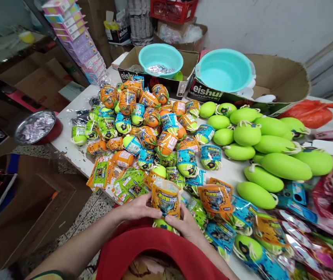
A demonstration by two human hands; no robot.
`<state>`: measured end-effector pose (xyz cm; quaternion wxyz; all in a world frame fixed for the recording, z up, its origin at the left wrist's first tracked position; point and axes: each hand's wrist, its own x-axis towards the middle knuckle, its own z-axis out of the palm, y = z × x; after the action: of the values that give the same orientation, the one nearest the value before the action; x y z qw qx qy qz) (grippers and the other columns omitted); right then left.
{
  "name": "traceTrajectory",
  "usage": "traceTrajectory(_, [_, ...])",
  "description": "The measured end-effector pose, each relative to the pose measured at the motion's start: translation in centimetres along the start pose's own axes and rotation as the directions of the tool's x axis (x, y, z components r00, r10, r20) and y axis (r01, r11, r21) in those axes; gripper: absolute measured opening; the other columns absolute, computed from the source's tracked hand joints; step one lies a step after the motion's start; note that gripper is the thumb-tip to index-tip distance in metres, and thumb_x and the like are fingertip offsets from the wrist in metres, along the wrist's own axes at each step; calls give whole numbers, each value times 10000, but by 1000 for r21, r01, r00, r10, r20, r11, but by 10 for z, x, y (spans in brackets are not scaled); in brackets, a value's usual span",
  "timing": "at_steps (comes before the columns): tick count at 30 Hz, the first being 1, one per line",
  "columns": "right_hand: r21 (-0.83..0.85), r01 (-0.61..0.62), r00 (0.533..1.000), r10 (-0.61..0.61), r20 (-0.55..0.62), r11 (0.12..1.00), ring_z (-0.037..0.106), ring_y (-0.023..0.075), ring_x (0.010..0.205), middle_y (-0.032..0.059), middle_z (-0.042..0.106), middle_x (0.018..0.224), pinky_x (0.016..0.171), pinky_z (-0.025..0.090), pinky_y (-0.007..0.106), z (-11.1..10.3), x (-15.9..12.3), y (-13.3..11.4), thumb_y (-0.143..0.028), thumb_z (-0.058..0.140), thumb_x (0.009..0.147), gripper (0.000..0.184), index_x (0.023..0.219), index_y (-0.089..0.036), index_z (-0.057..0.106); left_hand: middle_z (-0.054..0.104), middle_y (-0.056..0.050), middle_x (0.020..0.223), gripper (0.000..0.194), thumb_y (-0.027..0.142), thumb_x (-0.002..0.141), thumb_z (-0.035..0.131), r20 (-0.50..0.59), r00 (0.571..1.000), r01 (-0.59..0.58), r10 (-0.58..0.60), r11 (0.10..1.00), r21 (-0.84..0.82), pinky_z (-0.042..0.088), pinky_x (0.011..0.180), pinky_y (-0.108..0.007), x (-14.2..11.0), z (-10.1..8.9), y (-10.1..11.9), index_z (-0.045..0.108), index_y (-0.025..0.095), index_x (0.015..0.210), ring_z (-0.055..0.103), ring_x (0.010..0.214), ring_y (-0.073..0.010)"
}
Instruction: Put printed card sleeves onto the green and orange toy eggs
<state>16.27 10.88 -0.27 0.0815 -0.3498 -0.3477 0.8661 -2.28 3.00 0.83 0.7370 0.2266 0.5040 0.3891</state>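
Close to my body, both hands grip an orange printed bag [168, 199] with a lime-green egg-shaped toy [163, 224] at its lower end. My left hand [139, 206] pinches its left side, thumb across the front. On the other side, my right hand [188, 224] closes round the lower right edge. Whether the egg is fully inside the bag I cannot tell. Just beyond lies a pile of wrapped eggs [145, 136] in orange, blue and green wrappers. Flat green packets [129, 182] lie left of my hands, and unwrapped green eggs with cords [286, 166] are heaped at the right.
Two turquoise basins [224, 74] sit in cardboard boxes at the back; the left one holds small packets. A metal bowl of sachets [37, 128] stands off the table's left edge. Stacked small boxes [77, 39] rise behind. An open carton [34, 210] is at lower left.
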Motion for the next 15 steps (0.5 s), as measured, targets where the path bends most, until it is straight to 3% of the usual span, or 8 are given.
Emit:
traceTrajectory(5, [53,49,998,-51,38,997,562,284,1118,94,584,1250,966,429,428,2,0,-7,-440,745,657,696,1245,-214,449,627,-81,1171,690,369,638,765,19,1000,-22,24,998,-65,395,975,-434,4,6,6,507,163,1244,535,1113,-283])
traceTrajectory(9, [-129,13,999,-9,33,992,593,302,1059,97,654,1131,945,442,424,-6,-2,-3,-472,757,615,609,1116,-190,559,640,-75,1130,660,369,634,763,34,999,-26,28,998,-53,391,973,-427,2,9,4,533,149,1212,531,1107,-285])
traceTrajectory(15, [-293,-62,995,38,-87,954,642,329,928,119,696,1033,823,507,420,-14,2,12,-535,768,515,620,1000,-180,613,646,-64,1109,649,380,647,755,66,997,-39,48,989,-141,380,981,-422,-6,15,-2,536,171,1221,556,1070,-257])
